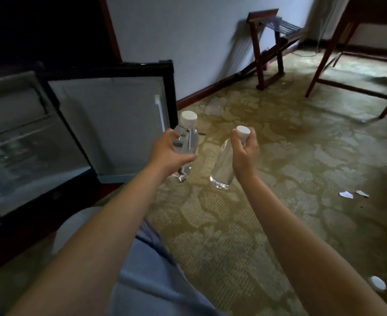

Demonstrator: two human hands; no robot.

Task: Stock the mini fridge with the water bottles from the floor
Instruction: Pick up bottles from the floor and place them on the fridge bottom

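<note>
My left hand [167, 153] grips a clear water bottle [186, 135] with a white cap around its middle, held upright just right of the open fridge door. My right hand [244, 151] holds a second clear water bottle [223, 165] by its white cap and neck, the bottle hanging tilted above the carpet. The mini fridge [12, 142] stands open at the left, its interior dim with a wire shelf. Its door [110, 124] swings out toward me. A white cap of another bottle [378, 283] shows at the lower right, mostly hidden by my right forearm.
A wooden luggage rack [272, 49] stands against the white wall at the back. Wooden table legs [347, 85] rise at the right. Two white paper scraps [352, 194] lie on the patterned carpet. A crumpled clear plastic wrap [215, 107] lies near the skirting.
</note>
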